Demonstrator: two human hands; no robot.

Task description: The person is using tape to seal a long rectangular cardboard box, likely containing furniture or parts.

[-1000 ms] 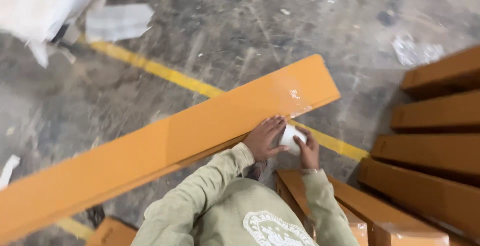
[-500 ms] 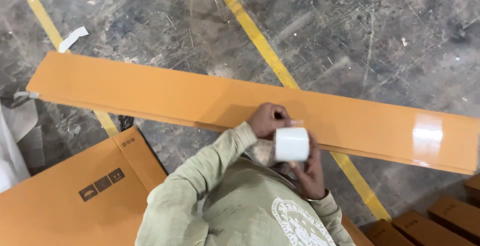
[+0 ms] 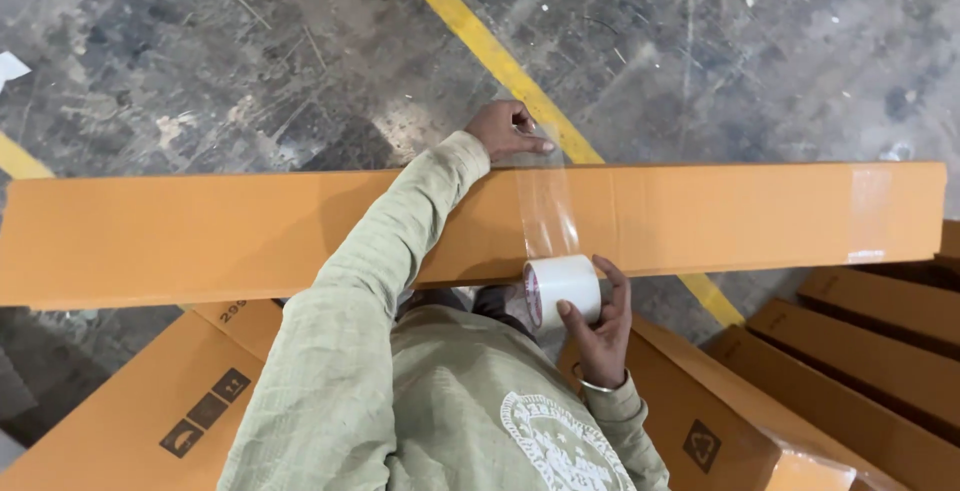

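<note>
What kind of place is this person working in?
Probably a warehouse or packing floor: a scuffed concrete floor with a painted yellow line, long orange cartons being taped, more stacked cartons alongside.

A worn grey concrete floor (image 3: pixel 250 61) carries everything. A yellow painted line (image 3: pixel 500 56) runs from twelve o'clock toward four. Flat orange cartons (image 3: pixel 130 421) lie at seven o'clock, more orange cartons (image 3: pixel 880 351) at four, a white scrap (image 3: pixel 10 66) at ten.
</note>
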